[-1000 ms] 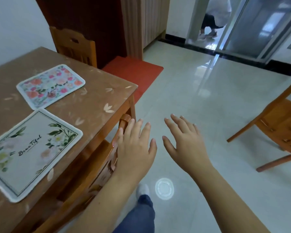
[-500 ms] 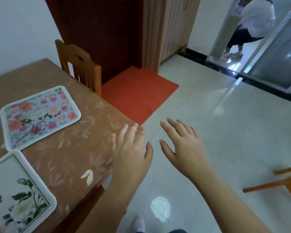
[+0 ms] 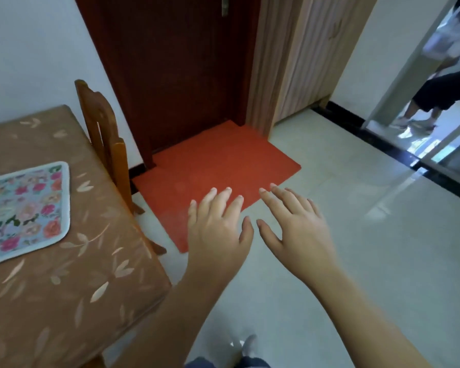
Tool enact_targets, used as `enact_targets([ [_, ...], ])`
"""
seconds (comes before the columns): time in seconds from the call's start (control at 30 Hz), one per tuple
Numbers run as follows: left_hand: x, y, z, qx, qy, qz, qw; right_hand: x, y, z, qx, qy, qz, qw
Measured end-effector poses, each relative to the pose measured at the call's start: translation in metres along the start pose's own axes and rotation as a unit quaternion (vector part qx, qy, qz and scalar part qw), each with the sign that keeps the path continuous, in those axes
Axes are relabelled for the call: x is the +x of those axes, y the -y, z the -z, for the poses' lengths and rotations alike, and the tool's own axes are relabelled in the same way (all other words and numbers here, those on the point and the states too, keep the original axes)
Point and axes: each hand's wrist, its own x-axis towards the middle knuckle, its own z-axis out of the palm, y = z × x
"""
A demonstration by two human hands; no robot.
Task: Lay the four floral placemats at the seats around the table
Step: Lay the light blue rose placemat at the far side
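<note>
Shifted off the table (image 3: 64,301), left hand (image 3: 218,235) and right hand (image 3: 298,229) hover side by side, fingers spread, empty.

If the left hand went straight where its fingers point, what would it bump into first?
Probably nothing nearby: the left hand hangs over the red floor mat, pointing toward the dark wooden door. Depth is unclear.

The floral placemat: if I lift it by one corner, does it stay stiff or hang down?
The placemat probably hangs down: it looks like thin cloth with a white border, lying quite flat. It is likely light for its size. Pushed, it may slide easily, since the table cover looks smooth.
</note>
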Motion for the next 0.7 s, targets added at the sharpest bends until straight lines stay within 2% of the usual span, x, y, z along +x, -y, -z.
enact_targets([
  [0.1, 0.033, -0.003, -0.015, 0.026, -0.010, 0.015, 1.000, 0.044, -0.023, -0.004, 0.013, 0.013, 0.019, 1.000],
  [0.33, 0.096, 0.046, -0.034, 0.074, -0.052, 0.107, 0.990, 0.151, -0.025, -0.046, 0.036, 0.074, 0.111, 0.990],
  [0.47, 0.142, 0.086, -0.047, 0.083, -0.081, 0.145, 0.983, 0.222, -0.006, -0.075, 0.047, 0.074, 0.158, 0.984],
  [0.57, 0.178, 0.122, -0.049, 0.085, -0.096, 0.172, 0.977, 0.278, 0.017, -0.099, 0.050, 0.103, 0.203, 0.973],
  [0.7, 0.219, 0.166, -0.039, 0.083, -0.116, 0.241, 0.960, 0.348, 0.054, -0.125, 0.055, 0.123, 0.274, 0.952],
])
